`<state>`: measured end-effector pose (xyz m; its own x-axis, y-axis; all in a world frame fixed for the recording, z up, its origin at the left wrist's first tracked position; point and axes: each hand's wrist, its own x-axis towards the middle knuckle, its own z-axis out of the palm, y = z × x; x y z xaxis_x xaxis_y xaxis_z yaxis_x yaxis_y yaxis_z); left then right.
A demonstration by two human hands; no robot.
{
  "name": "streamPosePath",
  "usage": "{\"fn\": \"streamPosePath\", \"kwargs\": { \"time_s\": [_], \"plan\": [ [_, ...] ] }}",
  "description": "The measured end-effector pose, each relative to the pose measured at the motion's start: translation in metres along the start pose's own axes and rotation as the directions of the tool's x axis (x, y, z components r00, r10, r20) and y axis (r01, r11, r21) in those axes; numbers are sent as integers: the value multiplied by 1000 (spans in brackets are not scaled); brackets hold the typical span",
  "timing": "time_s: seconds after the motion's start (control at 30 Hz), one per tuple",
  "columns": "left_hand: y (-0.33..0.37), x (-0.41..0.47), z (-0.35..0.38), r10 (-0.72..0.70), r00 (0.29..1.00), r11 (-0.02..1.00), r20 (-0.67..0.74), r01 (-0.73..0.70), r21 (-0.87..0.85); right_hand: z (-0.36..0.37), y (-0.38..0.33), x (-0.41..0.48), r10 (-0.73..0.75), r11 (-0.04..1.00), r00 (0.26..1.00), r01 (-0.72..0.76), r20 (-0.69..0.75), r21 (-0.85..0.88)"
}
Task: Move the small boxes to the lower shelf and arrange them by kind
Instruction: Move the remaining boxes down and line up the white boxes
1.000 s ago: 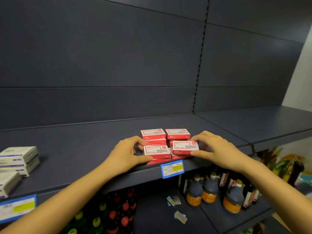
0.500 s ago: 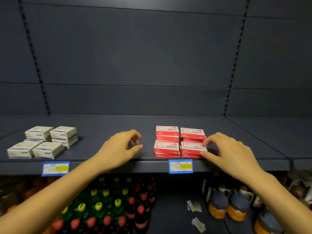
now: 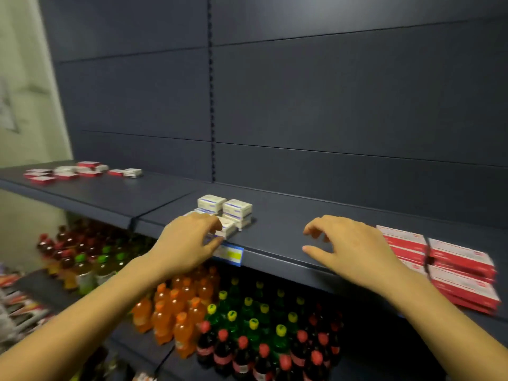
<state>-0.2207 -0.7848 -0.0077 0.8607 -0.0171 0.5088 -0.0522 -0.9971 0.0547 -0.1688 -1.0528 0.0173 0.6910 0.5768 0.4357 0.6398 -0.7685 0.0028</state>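
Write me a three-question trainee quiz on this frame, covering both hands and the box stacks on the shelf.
1. True or false: the right hand grips a red box.
2. Pick one. The left hand has its grip on: A) the front one of the white boxes; B) the price tag; C) a bottle.
3. Fill in: the red boxes lie to the ___ of the right hand.

Key: 1 false, it hovers with loose fingers over bare shelf; 2 A; 3 right.
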Motion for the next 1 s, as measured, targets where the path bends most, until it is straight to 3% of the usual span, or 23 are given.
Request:
{"fn": "streamPosePath", "kwargs": {
  "time_s": [0.33, 0.7, 1.0],
  "plan": [
    [-150, -41, -42, -181, 983, 974, -1, 180, 137, 40, -124, 106, -204, 977, 979, 203, 1, 66],
    [-346, -57, -66, -185, 983, 960, 4, 180, 213, 119, -278, 233, -225, 964, 973, 215, 48, 154],
    [-455, -52, -63, -243, 970, 956, 9, 238, 170, 156, -352, 328, -221, 968, 968, 202, 120, 152]
  ]
}}
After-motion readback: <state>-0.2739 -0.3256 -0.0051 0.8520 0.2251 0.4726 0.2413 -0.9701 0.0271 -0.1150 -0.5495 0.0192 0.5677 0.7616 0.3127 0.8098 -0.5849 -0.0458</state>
